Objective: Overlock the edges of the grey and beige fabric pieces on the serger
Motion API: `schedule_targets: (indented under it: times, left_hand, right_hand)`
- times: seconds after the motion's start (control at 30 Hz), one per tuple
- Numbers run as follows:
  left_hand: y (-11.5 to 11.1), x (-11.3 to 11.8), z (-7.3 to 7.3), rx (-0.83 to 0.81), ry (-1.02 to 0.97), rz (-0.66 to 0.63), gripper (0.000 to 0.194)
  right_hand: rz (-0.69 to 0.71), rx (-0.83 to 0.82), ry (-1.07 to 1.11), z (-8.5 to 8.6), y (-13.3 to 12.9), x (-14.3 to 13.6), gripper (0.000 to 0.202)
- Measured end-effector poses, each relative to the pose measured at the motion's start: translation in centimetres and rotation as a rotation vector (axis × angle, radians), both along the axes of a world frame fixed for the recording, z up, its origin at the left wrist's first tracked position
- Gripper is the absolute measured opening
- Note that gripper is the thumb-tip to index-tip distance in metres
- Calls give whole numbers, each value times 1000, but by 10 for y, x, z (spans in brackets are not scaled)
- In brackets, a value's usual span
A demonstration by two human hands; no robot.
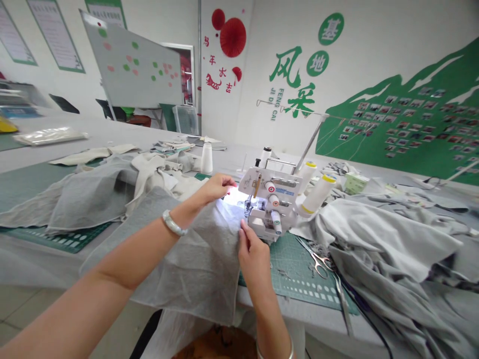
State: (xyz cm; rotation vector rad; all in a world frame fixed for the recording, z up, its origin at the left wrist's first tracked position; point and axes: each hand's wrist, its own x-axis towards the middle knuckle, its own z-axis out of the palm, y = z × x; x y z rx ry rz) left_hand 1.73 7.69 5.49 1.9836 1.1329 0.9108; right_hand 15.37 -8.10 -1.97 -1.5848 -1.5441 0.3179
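A grey fabric piece point(187, 269) lies in front of the white overlock sewing machine point(286, 182) and drapes over the table's front edge. Its far right part sits under the machine's lit needle area. My left hand point(215, 189), with a bangle on the wrist, reaches across and pinches the cloth left of the presser foot; the fingertips are partly lost in glare. At the cloth's right edge, just below the needle area, my right hand point(255, 254) has thumb and fingers closed on the fabric. Thread cones point(318, 194) stand behind the machine.
Scissors point(318, 259) and metal tweezers point(342, 304) lie right of the machine on a green cutting mat point(299, 279). Heaped grey cloth point(392, 244) covers the right side. More fabric pieces point(93, 184) spread at left, near a white thread cone point(206, 158).
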Motion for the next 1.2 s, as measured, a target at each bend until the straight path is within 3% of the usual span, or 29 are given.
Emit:
schedule_targets:
  times: [0.13, 0.33, 0.5, 0.6, 0.7, 0.77, 0.87, 1.0, 1.2]
  left_hand:
    - [-5, -10, 1, -52, -37, 14, 12]
    - [-26, -17, 17, -263, 21, -328, 27]
    - [-34, -20, 10, -327, 224, -441, 39]
    - [-37, -20, 7, -234, 360, -404, 29]
    - [-44, -14, 9, -5, 490, -280, 15]
    - [-50, -8, 8, 110, 513, -269, 14]
    - [-59, 1, 1, 208, 417, -329, 17]
    - [-69, 1, -19, 343, 190, -305, 13]
    - [-74, 0, -37, 312, 54, -270, 14]
  right_hand:
    - [-11, 14, -10, -1, 0, 0, 36]
    - [2, 10, -5, -2, 0, 0, 36]
    - [4, 22, -9, -1, 1, 0, 36]
    - [4, 7, -20, -1, 1, 0, 36]
    - [-1, -10, -14, 0, 1, 0, 37]
    - [-3, -15, -2, 0, 0, 0, 37]
    - [2, -7, 5, 1, -1, 0, 38]
    - [17, 2, 2, 2, -1, 1, 38]
    - [16, -3, 9, 1, -1, 1, 40]
